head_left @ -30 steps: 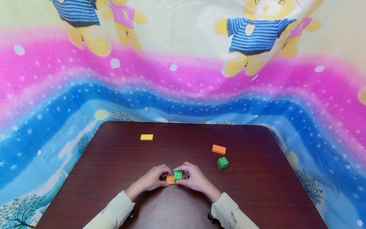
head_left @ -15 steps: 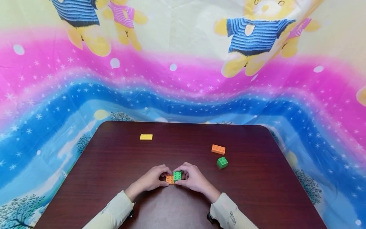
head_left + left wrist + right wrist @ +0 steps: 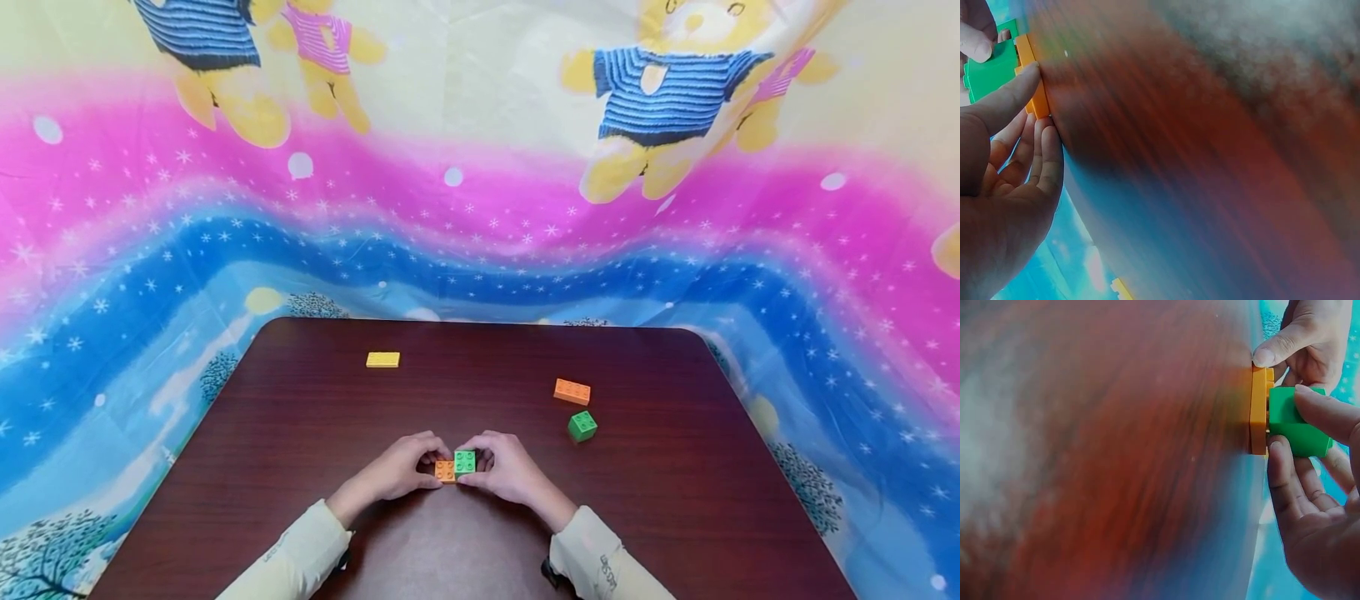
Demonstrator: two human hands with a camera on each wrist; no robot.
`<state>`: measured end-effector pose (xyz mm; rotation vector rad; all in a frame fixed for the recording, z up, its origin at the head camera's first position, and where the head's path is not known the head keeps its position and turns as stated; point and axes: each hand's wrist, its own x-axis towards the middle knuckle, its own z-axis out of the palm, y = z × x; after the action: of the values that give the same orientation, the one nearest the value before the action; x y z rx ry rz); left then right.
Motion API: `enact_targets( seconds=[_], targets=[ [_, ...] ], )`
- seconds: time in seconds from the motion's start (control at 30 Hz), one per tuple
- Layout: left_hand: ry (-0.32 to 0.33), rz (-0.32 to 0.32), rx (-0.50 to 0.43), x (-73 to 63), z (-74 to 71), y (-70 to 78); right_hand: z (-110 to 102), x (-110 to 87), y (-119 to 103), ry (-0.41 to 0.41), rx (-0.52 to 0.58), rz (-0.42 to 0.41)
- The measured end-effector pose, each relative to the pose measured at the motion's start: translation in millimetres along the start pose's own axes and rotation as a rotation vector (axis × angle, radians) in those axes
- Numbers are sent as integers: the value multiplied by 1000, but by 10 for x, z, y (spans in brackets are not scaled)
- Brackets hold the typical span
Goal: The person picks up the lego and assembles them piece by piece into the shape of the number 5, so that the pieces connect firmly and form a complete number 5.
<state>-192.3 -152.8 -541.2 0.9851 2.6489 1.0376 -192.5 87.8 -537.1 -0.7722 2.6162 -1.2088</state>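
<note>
Near the front middle of the table, my left hand (image 3: 393, 468) pinches a flat orange building brick (image 3: 445, 472) at its left end, thumb on the near side and fingers behind. My right hand (image 3: 512, 468) pinches a green square building brick (image 3: 465, 462) over the right half of the orange one. In the right wrist view, a narrow gap shows between the green brick (image 3: 1297, 422) and the orange brick (image 3: 1259, 412), and the green one sits a little askew. The left wrist view shows the left thumb against the orange brick's (image 3: 1039, 97) side.
A second green brick (image 3: 582, 426) and a longer orange brick (image 3: 572, 392) lie to the right on the dark wooden table (image 3: 300, 400). Farther back on the left lies a flat yellow brick (image 3: 383, 359). A printed cloth (image 3: 480, 208) hangs behind the table.
The green brick in my right hand has shifted very slightly toward me over the orange brick. My left hand stays in place, and the other bricks lie as before.
</note>
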Motion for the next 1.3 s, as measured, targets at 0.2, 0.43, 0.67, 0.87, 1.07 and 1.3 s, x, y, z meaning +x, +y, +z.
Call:
enact_targets(
  seconds=[0.2, 0.43, 0.67, 0.87, 1.07, 1.3],
  targets=[
    [-9, -23, -2, 16, 1, -5, 1, 6, -13, 7, -48, -12],
    [-6, -26, -9, 22, -1, 7, -10, 9, -34, 5, -73, -11],
    [-12, -31, -21, 15, -18, 32, -15, 23, -30, -11, -79, 17],
    [-16, -41, -23, 9, -18, 45, -10, 29, -17, -14, -84, 18],
    [-2, -56, -27, 16, -35, 49, -12, 31, -20, -19, -89, 31],
    [12, -87, -35, 24, -56, 35, -16, 42, -19, -17, -85, 25]
  ],
)
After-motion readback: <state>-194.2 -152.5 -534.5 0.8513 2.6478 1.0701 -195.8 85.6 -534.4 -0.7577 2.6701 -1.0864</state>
